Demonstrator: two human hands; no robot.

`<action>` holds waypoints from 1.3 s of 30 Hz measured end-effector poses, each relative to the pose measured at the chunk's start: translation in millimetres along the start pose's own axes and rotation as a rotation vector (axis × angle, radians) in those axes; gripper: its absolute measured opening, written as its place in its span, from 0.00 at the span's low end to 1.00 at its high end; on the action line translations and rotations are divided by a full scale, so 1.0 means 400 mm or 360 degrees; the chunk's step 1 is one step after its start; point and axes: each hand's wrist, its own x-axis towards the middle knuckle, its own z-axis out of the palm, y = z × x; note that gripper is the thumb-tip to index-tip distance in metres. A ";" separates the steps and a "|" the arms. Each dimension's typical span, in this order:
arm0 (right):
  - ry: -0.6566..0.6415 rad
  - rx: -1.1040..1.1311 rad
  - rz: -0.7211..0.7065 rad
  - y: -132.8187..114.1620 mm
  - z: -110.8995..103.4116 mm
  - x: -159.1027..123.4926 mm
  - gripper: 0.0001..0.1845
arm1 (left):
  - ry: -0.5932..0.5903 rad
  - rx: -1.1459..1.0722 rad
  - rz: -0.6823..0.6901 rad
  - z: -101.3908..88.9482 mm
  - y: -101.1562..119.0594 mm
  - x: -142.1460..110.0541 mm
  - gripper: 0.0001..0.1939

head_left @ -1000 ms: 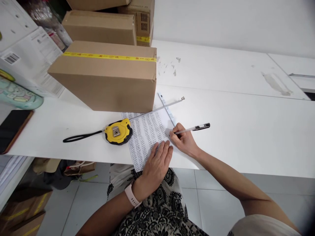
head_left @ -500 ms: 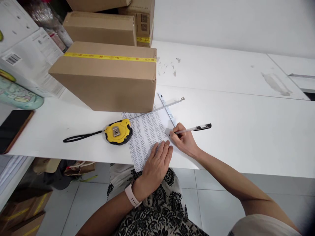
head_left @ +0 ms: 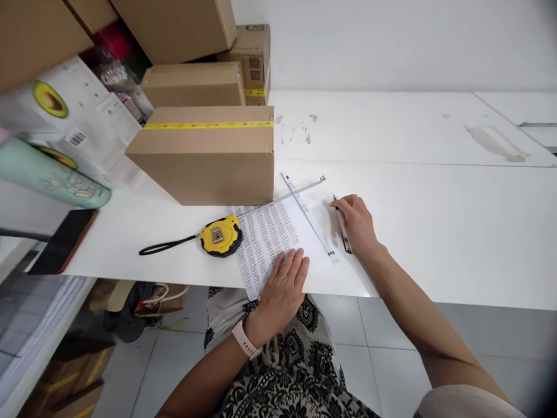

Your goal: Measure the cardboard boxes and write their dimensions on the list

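Observation:
My left hand (head_left: pixel 285 284) lies flat on the lower part of a printed sheet of paper (head_left: pixel 267 238), fingers stretched out. Right of the sheet, my right hand (head_left: pixel 357 223) is closed with its fingertips on a pen (head_left: pixel 344 235), which is low over the table or on it; I cannot tell which. A yellow and black tape measure (head_left: pixel 220 237) rests at the sheet's left edge, its blade (head_left: pixel 300 190) drawn out across the paper. Under the blade, a pale blue strip (head_left: pixel 311 219) runs slantwise down the sheet's right side.
A taped cardboard box (head_left: pixel 217 174) stands behind the paper, with more boxes (head_left: pixel 194 84) farther back. At the left are a mint bottle (head_left: pixel 65 174), a phone (head_left: pixel 65 241) and white cartons (head_left: pixel 93 119). The white table (head_left: pixel 444 232) extends rightward, its front edge close to my body.
My right hand has left the paper and moved right and away from me, and the pen has swung round to point away. My left hand stays on the sheet. The view has shifted.

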 end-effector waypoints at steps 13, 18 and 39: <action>0.0216 -0.0020 0.0251 0.069 0.046 0.015 0.27 | 0.0702 -0.0284 -0.0919 -0.179 -0.282 -0.115 0.39; 0.0330 0.0059 0.0312 0.078 0.061 0.010 0.24 | 0.0588 -0.0811 -0.1200 -0.184 -0.361 -0.104 0.49; 0.0442 0.0603 -0.0387 -0.307 -0.101 0.223 0.18 | 0.1235 -0.2155 -0.1473 -0.727 -0.479 0.032 0.15</action>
